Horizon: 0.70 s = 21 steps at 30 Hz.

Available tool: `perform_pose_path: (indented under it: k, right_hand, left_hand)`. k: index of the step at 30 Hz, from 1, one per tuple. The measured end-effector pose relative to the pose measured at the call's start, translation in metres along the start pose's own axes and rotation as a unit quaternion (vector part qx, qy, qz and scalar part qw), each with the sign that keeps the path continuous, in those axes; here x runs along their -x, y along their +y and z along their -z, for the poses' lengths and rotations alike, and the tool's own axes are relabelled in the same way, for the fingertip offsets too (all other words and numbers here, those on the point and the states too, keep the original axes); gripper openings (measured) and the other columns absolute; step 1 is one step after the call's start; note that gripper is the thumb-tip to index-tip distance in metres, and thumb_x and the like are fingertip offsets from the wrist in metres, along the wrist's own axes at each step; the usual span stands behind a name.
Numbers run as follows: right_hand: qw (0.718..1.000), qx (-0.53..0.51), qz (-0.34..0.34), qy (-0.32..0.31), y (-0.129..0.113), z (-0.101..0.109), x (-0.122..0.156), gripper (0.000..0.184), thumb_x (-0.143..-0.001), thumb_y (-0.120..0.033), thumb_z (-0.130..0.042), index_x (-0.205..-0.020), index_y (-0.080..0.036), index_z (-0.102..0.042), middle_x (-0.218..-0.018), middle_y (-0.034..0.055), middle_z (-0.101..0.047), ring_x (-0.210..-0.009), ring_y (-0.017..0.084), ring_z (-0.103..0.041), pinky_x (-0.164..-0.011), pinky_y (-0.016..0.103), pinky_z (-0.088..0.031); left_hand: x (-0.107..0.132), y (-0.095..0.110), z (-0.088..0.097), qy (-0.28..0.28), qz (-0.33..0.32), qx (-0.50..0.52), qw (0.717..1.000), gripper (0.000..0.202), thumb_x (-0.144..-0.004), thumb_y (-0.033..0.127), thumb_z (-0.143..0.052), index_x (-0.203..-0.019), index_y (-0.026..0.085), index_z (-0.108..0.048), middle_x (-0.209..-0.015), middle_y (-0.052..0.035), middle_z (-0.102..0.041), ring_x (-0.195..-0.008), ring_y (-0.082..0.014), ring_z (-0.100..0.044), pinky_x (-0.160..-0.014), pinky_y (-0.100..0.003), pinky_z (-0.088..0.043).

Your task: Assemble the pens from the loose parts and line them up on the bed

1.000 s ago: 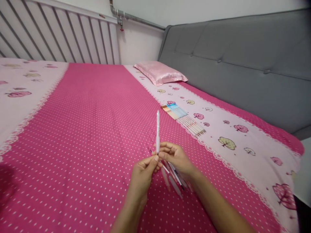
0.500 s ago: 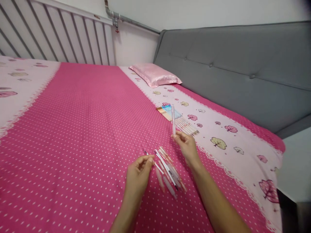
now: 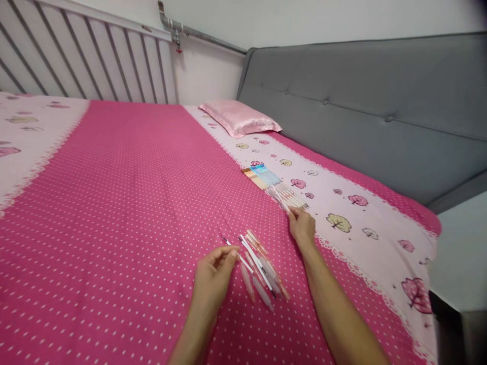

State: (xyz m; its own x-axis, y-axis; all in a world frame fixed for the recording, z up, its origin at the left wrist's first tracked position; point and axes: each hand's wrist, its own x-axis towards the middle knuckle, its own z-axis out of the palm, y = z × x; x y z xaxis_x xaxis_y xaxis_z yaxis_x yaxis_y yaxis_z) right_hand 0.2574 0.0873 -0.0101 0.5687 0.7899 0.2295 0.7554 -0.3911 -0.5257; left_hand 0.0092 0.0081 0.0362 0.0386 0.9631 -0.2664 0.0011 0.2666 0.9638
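My right hand (image 3: 303, 225) is closed on the near end of a pale pink pen (image 3: 282, 202), now low beside the near row of whitish-pink pens (image 3: 296, 196). Whether the pen touches the bed there I cannot tell. Between the thumb and fingers of my left hand (image 3: 213, 268) is a thin white pen refill (image 3: 245, 264) with a dark tip. Just right of that hand lies a loose pile of pink pen parts (image 3: 271, 276) and white refills (image 3: 252, 253). Blue pens (image 3: 266, 175) and orange-brown pens (image 3: 254, 178) lie in neat rows farther off.
The pink dotted bedspread (image 3: 133, 203) covers the bed. A shiny pink pillow (image 3: 241, 117) lies at the back, near the grey padded headboard (image 3: 357, 111). Along the back wall are a white radiator (image 3: 87, 56) and a pipe (image 3: 205, 35).
My right hand has moved right and lowered the upright pale pink pen to the near pen row. My left hand keeps its pinch on the refill. The view has shifted slightly.
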Motion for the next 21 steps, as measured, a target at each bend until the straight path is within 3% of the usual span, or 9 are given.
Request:
perform_pose_path:
  k: [12, 21]
  right_hand:
    - [0.995, 0.090, 0.023, -0.027, -0.0066, -0.0030, 0.0059, 0.031, -0.086, -0.024, -0.045, -0.107, -0.020, -0.067, -0.098, 0.0139, -0.068, -0.088, 0.025, -0.063, -0.074, 0.034, -0.045]
    - [0.995, 0.093, 0.016, -0.004, -0.0061, -0.0048, 0.0067, 0.029, -0.085, -0.021, -0.047, -0.110, -0.017, -0.062, -0.097, 0.0115, -0.068, -0.087, 0.023, -0.063, -0.075, 0.031, -0.042]
  left_hand:
    - [0.0014, 0.0013, 0.0011, 0.002, 0.003, -0.005, 1.000, 0.033, -0.068, 0.042, -0.066, -0.084, 0.014, -0.071, -0.079, -0.0076, -0.070, -0.074, -0.0191, -0.062, -0.067, -0.027, -0.046]
    - [0.0003, -0.0003, 0.0016, 0.004, -0.005, 0.000, 1.000, 0.033, -0.066, 0.042, -0.066, -0.083, 0.014, -0.071, -0.078, -0.0078, -0.070, -0.074, -0.0201, -0.063, -0.070, -0.030, -0.047]
